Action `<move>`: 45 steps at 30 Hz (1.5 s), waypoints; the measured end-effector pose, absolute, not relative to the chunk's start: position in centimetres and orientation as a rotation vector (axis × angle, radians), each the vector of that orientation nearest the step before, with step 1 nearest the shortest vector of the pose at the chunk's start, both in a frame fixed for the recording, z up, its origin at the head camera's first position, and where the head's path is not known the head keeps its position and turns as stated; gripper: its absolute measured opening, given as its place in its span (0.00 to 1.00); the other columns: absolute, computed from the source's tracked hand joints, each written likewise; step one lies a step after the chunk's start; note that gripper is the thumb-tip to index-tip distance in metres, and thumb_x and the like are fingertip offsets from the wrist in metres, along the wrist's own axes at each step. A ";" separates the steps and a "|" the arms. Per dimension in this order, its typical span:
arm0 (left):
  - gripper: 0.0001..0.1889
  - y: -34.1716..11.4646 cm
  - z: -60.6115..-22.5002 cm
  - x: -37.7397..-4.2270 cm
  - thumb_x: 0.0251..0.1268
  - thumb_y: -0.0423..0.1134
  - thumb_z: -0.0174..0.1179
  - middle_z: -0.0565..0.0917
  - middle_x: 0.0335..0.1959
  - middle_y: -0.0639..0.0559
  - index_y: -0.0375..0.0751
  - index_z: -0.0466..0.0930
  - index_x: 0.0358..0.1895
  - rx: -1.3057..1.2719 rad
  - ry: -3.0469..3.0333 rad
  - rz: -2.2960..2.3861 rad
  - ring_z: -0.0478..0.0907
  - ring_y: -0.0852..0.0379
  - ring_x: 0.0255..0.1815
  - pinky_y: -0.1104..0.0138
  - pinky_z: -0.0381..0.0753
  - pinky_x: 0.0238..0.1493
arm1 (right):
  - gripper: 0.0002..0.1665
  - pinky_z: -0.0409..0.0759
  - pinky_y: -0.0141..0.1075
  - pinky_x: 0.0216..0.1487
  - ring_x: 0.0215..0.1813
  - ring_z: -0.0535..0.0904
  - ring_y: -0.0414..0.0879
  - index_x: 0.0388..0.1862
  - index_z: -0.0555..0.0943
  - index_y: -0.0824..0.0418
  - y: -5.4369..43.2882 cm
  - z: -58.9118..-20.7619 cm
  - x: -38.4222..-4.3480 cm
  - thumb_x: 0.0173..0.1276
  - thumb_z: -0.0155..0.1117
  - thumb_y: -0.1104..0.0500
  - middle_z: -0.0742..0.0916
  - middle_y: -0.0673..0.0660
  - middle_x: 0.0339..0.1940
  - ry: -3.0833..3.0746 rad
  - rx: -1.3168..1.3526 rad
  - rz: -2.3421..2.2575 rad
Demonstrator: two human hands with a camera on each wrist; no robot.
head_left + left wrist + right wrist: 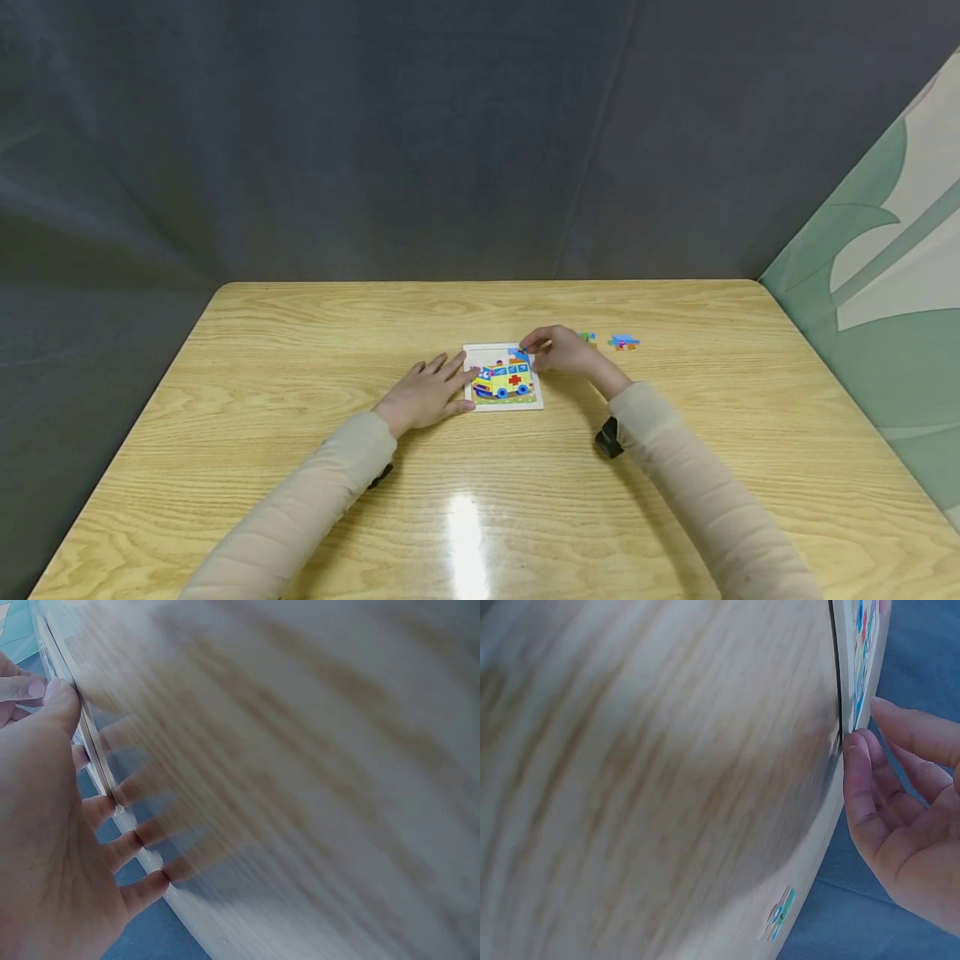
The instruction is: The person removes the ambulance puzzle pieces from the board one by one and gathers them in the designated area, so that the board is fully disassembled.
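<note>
A square jigsaw puzzle of a yellow ambulance (pixel 512 382), in a white frame (pixel 502 407), lies on the table. My left hand (pixel 427 396) rests flat at its left side, fingers spread, fingertips over the left edge. In the left wrist view the left hand (pixel 52 817) has its fingertips down on the surface. My right hand (pixel 561 350) pinches a blue puzzle piece (pixel 517 355) at the puzzle's upper right corner. In the right wrist view the right hand's (pixel 911 795) thumb and fingers are bent around that corner; the fingers hide part of the piece.
Two loose pieces lie right of the puzzle: a green one (pixel 588 337), partly behind the right hand, and a blue-and-orange one (pixel 624 342). The wood-grain table (pixel 300 350) ends at a dark curtain (pixel 450 150). A green-and-white patterned panel (pixel 900 250) stands at the right.
</note>
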State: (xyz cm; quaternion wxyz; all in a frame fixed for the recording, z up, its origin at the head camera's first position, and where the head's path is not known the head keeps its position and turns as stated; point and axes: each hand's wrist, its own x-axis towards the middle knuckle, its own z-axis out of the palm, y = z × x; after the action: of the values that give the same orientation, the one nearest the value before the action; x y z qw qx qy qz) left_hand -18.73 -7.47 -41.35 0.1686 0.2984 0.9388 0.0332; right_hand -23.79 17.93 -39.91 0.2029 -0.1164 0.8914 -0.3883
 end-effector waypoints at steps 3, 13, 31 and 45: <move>0.34 -7.5 -41.3 -18.7 0.72 0.63 0.36 0.42 0.80 0.49 0.57 0.48 0.77 0.847 2.671 0.104 0.45 0.42 0.79 0.45 0.53 0.75 | 0.20 0.76 0.29 0.39 0.41 0.76 0.46 0.54 0.78 0.70 17.7 -39.8 -23.7 0.62 0.62 0.73 0.82 0.66 0.51 2.508 -0.351 -1.034; 0.34 -7.6 -41.4 -18.7 0.72 0.63 0.36 0.41 0.80 0.51 0.58 0.47 0.77 0.828 2.666 0.113 0.44 0.42 0.79 0.45 0.52 0.76 | 0.20 0.77 0.38 0.48 0.45 0.74 0.49 0.54 0.79 0.67 16.8 -39.9 -23.6 0.61 0.66 0.69 0.82 0.63 0.50 2.608 -0.392 -0.917; 0.34 -7.4 -41.6 -19.0 0.72 0.64 0.35 0.41 0.80 0.50 0.58 0.46 0.77 0.845 2.679 0.077 0.45 0.43 0.79 0.45 0.53 0.75 | 0.20 0.73 0.32 0.42 0.38 0.70 0.46 0.50 0.77 0.72 16.1 -39.6 -24.5 0.57 0.65 0.76 0.79 0.61 0.40 2.604 -0.475 -0.792; 0.34 -7.5 -41.5 -18.8 0.71 0.64 0.36 0.41 0.80 0.50 0.58 0.46 0.77 0.845 2.678 0.096 0.45 0.42 0.79 0.45 0.53 0.75 | 0.19 0.68 0.32 0.40 0.39 0.68 0.46 0.48 0.75 0.69 16.0 -39.7 -24.4 0.58 0.63 0.77 0.74 0.56 0.34 2.530 -0.395 -0.868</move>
State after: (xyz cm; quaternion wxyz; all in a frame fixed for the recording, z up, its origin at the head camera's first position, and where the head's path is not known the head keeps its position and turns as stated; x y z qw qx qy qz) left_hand -18.78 -7.49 -41.52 0.1652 0.2965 0.9400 0.0337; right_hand -24.38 16.03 -39.72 0.2172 -0.1424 0.9134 -0.3133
